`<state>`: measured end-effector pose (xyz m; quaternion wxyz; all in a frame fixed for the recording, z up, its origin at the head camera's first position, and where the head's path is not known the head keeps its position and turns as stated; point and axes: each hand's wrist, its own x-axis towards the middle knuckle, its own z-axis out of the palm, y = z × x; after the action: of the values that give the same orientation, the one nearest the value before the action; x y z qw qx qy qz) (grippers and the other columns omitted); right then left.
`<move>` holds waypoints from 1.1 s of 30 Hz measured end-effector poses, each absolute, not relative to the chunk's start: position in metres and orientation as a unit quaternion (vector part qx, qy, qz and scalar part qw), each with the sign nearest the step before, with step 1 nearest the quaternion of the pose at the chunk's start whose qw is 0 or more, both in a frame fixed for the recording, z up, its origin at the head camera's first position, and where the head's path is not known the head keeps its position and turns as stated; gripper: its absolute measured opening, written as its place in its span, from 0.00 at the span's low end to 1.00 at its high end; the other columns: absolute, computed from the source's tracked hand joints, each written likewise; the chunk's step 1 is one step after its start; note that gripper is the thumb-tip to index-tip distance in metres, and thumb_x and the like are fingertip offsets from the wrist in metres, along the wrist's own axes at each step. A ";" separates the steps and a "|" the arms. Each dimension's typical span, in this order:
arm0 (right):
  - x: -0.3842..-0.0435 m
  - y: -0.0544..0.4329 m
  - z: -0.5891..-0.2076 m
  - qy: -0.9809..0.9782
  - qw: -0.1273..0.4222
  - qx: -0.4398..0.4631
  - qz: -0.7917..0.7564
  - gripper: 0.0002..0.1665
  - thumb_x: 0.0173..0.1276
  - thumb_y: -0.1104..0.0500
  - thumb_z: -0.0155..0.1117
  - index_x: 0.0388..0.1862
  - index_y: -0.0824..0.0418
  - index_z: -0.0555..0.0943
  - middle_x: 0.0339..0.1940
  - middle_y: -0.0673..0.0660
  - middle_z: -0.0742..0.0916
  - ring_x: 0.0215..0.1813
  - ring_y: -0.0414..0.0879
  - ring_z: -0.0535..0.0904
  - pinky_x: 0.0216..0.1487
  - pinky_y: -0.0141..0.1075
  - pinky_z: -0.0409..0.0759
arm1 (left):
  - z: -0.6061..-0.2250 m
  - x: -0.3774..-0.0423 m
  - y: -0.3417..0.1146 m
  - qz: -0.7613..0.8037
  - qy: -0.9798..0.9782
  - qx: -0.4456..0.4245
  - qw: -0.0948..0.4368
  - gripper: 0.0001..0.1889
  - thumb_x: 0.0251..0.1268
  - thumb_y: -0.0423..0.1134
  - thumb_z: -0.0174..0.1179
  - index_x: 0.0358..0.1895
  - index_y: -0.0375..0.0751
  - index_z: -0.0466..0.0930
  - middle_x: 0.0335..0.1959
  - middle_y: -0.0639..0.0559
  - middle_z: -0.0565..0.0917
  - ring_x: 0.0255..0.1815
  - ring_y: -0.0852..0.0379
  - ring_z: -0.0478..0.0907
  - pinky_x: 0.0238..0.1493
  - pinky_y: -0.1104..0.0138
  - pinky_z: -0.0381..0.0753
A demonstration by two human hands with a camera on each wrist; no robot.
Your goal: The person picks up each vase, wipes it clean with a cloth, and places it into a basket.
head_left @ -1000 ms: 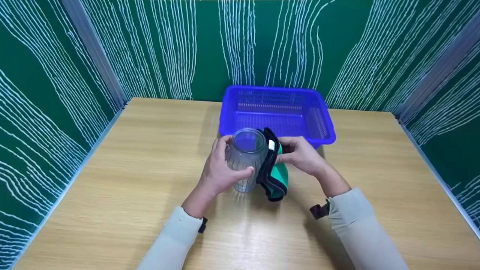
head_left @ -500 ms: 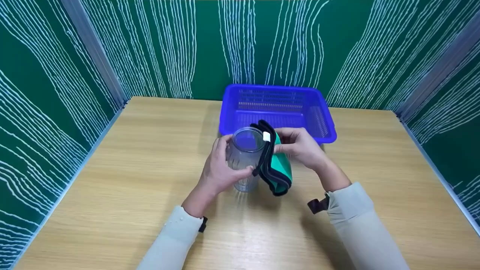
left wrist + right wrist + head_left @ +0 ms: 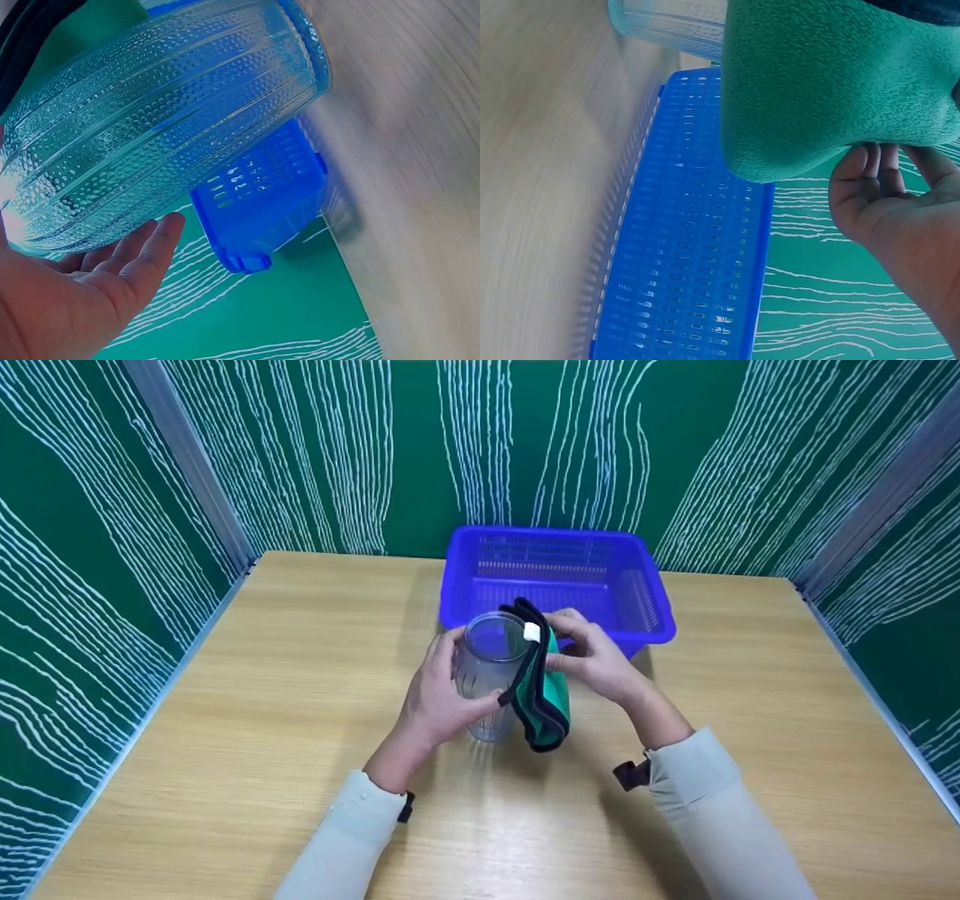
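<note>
A clear ribbed glass jar point(image 3: 480, 679) stands upright on the table, its mouth uncovered. My left hand point(image 3: 439, 697) grips it, with the thumb on the near side and the fingers round the far left side. In the left wrist view the dimpled glass of the jar point(image 3: 150, 135) fills the upper part. Against the jar's right side hangs a folded green cloth point(image 3: 553, 697) with black edging and a white tag. My right hand point(image 3: 600, 660) pinches this cloth from the right. The right wrist view shows the fuzzy cloth point(image 3: 802, 90) above the fingertips point(image 3: 870, 161).
Behind the hands, a blue plastic basket point(image 3: 656, 626) with slotted sides stands near the back of the wooden table point(image 3: 262, 720). Green panels point(image 3: 412, 457) with white wavy lines enclose the table at the back and sides.
My right hand has raised the cloth slightly along the jar's right side, then its lower end has swung left toward the glass. The left hand and jar have stayed in place.
</note>
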<state>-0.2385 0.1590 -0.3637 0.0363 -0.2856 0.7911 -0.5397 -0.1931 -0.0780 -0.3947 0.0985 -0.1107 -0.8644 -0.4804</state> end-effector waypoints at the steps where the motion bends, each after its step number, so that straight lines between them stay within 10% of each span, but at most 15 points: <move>1: -0.239 0.159 -0.365 0.788 0.034 -0.288 -0.543 0.27 0.65 0.61 0.64 0.64 0.55 0.76 0.53 0.55 0.77 0.57 0.49 0.69 0.59 0.47 0.73 | -0.395 -0.193 -0.078 -0.481 -0.865 -0.110 0.097 0.46 0.43 0.56 0.73 0.68 0.55 0.60 0.65 0.56 0.69 0.65 0.57 0.68 0.66 0.53 0.71; 33: -0.233 0.160 -0.368 0.788 0.067 -0.272 -0.548 0.25 0.69 0.63 0.54 0.65 0.55 0.73 0.55 0.55 0.82 0.52 0.48 0.76 0.54 0.34 0.76 | -0.395 -0.190 -0.077 -0.500 -0.859 -0.084 0.075 0.46 0.42 0.56 0.73 0.68 0.58 0.60 0.65 0.59 0.69 0.66 0.56 0.68 0.65 0.55 0.73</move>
<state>-0.2330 0.1600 -0.3679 0.0674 -0.2724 0.7880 -0.5480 -0.1900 -0.0774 -0.3951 0.0748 -0.0835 -0.8588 -0.4999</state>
